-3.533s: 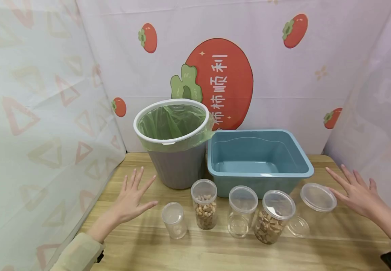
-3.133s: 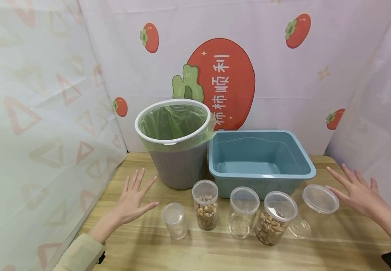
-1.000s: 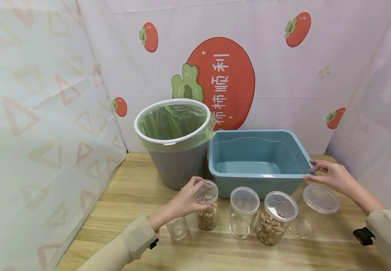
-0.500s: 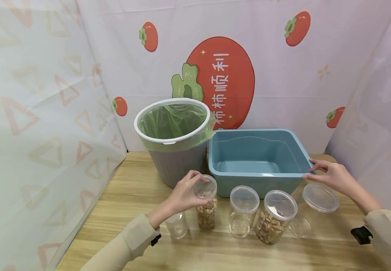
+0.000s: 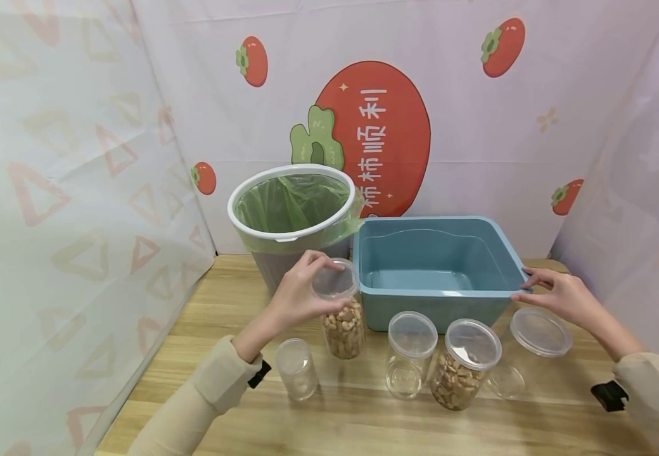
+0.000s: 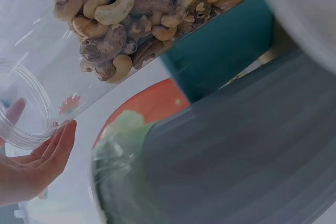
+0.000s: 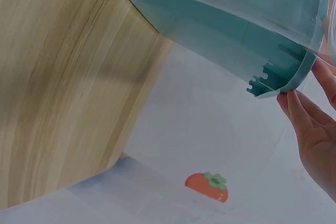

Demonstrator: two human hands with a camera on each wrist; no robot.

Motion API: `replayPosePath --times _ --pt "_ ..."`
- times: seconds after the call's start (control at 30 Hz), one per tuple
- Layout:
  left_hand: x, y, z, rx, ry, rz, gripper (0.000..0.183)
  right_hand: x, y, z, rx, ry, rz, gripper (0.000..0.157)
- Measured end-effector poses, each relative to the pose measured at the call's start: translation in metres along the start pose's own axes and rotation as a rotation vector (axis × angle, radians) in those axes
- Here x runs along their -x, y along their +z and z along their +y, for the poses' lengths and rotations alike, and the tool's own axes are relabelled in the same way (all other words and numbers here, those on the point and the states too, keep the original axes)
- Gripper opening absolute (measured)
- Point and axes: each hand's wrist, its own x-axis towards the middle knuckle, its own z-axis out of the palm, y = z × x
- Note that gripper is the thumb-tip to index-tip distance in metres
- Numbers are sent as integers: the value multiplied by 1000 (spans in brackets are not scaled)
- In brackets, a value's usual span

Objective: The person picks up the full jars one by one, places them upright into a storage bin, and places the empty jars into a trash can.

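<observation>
From where I stand, the person's left hand (image 5: 298,294) is curved around the upper part of a clear jar of nuts (image 5: 343,330), thumb on the near side and fingers on the other, just by the lid (image 5: 332,283). The right hand (image 5: 566,296) is nearly closed, pinching the corner of the blue-green tub (image 5: 432,313) between thumb and fingers.

The jar of nuts is almost upright, in front of the grey bin (image 5: 286,237) and near the left end of the tub. I judge that the step in hand is the moving of this jar, while the right hand steadies the tub. The next move calls for a firm grip and enough height to pass over any rim.

Nearer to the person, a small jar (image 5: 297,373), a clear jar (image 5: 411,342), a second jar with nuts (image 5: 466,358) and a wide jar (image 5: 540,332) stand on the wooden table (image 5: 358,424).

I cannot tell for sure whether the held jar's bottom is off the table. The bin's lower part is hidden behind the hand and jar, and the wide jar's walls are hard to follow, so transparent they are.
</observation>
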Motion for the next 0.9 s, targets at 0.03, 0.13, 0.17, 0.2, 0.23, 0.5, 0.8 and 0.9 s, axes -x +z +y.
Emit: replayPosePath --times 0.03,0.13,0.17,0.2,0.23,0.5,0.8,0.9 --pt "-4 -4 1 0 4 9 46 0 0 0 -2 -1 1 18" --pt "-15 -14 5 16 19 29 45 0 0 0 -8 -7 4 18" --pt "-19 -17 6 21 21 32 45 0 0 1 -10 -9 5 18" --pt "-22 -20 7 26 22 36 45 0 0 1 -14 -11 6 18" --pt "-26 -23 9 31 23 36 44 0 0 1 -17 -11 5 18" --pt "-56 -35 19 65 3 34 43 0 1 4 -46 -9 1 18" --pt "-92 -38 27 43 -52 15 43 0 1 4 -45 -9 -5 18" --pt "-103 -33 28 48 -68 6 44 0 1 4 -47 -7 -9 18"
